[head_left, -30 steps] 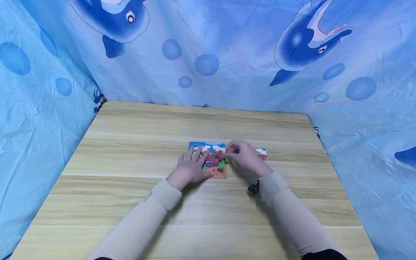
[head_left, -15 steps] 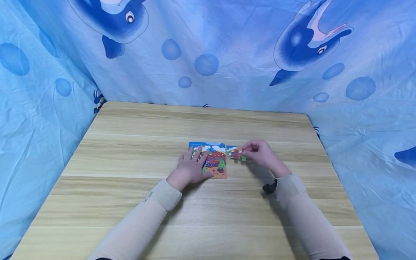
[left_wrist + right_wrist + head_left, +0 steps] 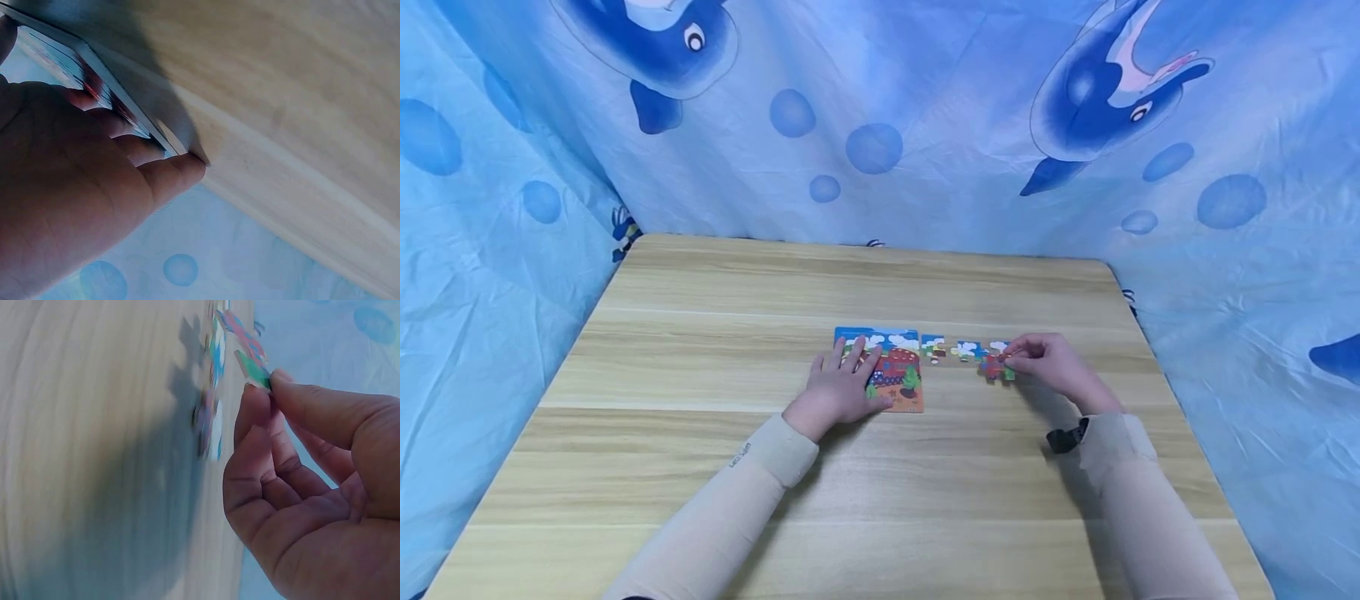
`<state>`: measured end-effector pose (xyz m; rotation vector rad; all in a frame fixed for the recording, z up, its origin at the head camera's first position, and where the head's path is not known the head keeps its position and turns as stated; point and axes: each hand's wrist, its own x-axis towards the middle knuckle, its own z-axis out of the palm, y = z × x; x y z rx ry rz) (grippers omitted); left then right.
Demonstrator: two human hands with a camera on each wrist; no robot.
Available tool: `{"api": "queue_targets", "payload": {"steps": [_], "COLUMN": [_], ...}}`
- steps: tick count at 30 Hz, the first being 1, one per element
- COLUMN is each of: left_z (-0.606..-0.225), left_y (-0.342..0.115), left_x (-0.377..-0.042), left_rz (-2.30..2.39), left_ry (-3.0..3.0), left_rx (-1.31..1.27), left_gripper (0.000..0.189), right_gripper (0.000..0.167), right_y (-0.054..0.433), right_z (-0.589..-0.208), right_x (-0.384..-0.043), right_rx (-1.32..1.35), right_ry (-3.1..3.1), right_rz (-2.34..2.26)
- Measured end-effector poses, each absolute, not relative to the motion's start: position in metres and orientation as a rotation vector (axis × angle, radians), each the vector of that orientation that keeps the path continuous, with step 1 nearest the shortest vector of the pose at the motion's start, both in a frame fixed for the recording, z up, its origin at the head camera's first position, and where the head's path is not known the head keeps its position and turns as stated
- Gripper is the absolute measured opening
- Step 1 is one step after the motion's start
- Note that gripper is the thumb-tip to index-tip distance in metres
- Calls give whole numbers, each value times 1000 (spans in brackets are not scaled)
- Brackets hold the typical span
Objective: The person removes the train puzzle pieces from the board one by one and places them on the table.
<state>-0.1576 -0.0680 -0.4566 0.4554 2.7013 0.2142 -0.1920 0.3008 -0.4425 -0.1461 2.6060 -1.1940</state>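
Note:
My left hand [image 3: 837,393] lies with spread, straight fingers on the left part of a flat puzzle board [image 3: 901,385], which shows a red building, clouds and a cactus. In the left wrist view the board's edge [image 3: 119,94] runs along the fingers. Thumb and forefinger of my right hand [image 3: 1051,365] pinch a red and green puzzle piece [image 3: 992,367]. In the right wrist view that piece [image 3: 249,353] is tilted and off the table, its shadow falling on the wood. Loose puzzle pieces [image 3: 967,350] with sky and clouds lie below and beside it.
Another loose puzzle piece [image 3: 933,344] lies right beside the board's upper right edge. The wooden table [image 3: 880,483] carries all of it. Blue curtains [image 3: 940,200] with dolphins and bubbles hang behind and at both sides.
My right hand has moved right with the pinched puzzle piece, from the board's right edge to above the rightmost loose pieces. My left hand has stayed in place on the board.

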Motion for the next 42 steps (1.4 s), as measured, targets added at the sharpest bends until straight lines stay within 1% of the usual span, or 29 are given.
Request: {"api": "queue_targets", "payload": {"steps": [6,11,21,35,42], "left_z": [-455,-455,-456,-458,-475], "left_y": [-69,-69,-68,-68,-70], "left_x": [-158,-157,-157,-158,-164], "left_rz": [223,198,215,206,247], "left_ry": [2700,2692,2695,2700,2689], "left_rx": [449,463,453,452,450], "left_gripper": [93,92,92,94,97], "right_gripper": [21,24,16,23,27], "right_y": [314,317,315,313,313], "right_z": [-442,-445,-450,-448,-448], "right_x": [-190,-188,-188,-187,-187], "right_rx": [-51,-50,-57,-3,21], "right_ry": [2559,2549,2554,2624,2679], "right_rz": [-1127,-1090,-985,-905,-838]}}
